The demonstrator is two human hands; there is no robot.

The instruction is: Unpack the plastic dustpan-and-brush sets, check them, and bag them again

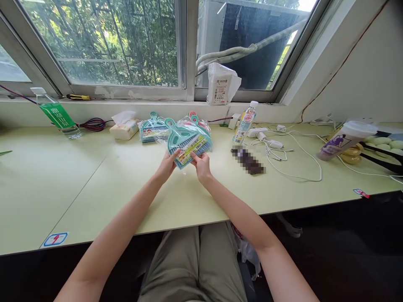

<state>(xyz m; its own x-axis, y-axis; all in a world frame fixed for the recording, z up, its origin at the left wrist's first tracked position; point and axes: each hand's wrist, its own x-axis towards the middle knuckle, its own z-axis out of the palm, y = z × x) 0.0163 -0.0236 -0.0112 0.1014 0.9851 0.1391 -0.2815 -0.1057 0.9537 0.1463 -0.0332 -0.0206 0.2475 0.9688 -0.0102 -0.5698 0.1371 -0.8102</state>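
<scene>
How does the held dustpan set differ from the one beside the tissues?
The held set is in the left hand and right hand; the other set rests on the table. The held set is nearer and looks larger than the other set. Both are teal, plastic-wrapped.

Pale-green tbl (179, 205) w/ grn-label btl (58, 116), tissue pk (124, 130), wrapped dustpan sets (150, 132) & white cables (276, 144) on it.
</scene>
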